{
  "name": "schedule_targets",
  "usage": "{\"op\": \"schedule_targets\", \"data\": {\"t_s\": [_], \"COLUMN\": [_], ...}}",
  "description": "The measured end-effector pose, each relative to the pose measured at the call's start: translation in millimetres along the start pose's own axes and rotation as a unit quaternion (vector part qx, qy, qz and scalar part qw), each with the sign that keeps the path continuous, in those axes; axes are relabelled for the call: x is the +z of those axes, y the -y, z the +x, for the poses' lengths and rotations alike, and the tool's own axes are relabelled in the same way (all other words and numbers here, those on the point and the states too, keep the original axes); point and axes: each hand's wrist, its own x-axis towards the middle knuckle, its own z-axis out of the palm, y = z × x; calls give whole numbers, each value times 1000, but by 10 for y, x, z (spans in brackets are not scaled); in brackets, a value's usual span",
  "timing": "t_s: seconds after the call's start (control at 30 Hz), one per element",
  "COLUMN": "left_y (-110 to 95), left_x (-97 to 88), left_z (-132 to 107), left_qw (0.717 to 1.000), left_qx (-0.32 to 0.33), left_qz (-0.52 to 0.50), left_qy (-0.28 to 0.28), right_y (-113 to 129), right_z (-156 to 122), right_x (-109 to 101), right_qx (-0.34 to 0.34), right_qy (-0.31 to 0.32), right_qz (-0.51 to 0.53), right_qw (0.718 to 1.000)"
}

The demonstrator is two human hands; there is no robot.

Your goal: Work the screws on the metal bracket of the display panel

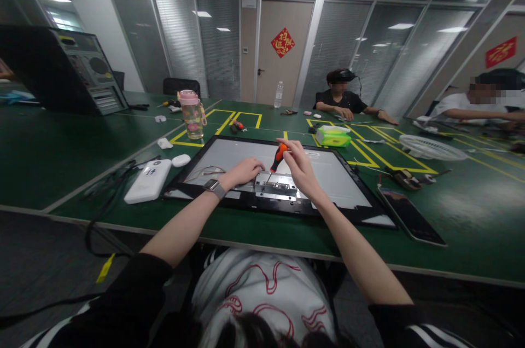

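Note:
A flat display panel (344, 178), grey with a black frame, lies on the table before me. On its near middle sits a silvery metal bracket (275, 186). My right hand (302, 167) holds a screwdriver (280, 155) with an orange and black handle, which stands slightly tilted. Its shaft points down at the bracket; whether the tip sits in a screw is too small to tell. My left hand (245, 172), with a watch on the wrist, has its bent fingers against the bracket's left end. Thin wires (200, 172) lie on the panel left of that hand.
Left of the panel lie a white power bank (148, 181), a white case (181, 161) and black cables (109, 195). A pink-lidded bottle (192, 115) stands behind. To the right are a phone (410, 214) and a white fan grille (432, 147). Two people sit across the table.

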Motion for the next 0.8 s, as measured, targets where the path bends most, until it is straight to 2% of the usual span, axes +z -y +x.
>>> {"op": "schedule_targets", "data": {"t_s": [0.13, 0.33, 0.53, 0.63, 0.8], "left_y": [-2, 8, 19, 16, 10], "left_x": [1, 14, 19, 13, 5], "left_z": [7, 11, 3, -1, -2], "left_qw": [1000, 1000, 1000, 1000, 1000], "left_qx": [3, 2, -4, -2, 2], "left_qz": [0, -6, -16, -14, -13], "left_qy": [1, 1, -1, -4, -2], "right_y": [3, -35, -50, 1, 30], "right_z": [4, 12, 15, 13, 18], "right_x": [-6, 22, 24, 6, -42], "right_qx": [5, 27, 34, 35, 54], "right_qy": [26, -37, -63, -53, 12], "right_qz": [35, 76, 84, 90, 134], "right_qw": [999, 996, 994, 994, 989]}}
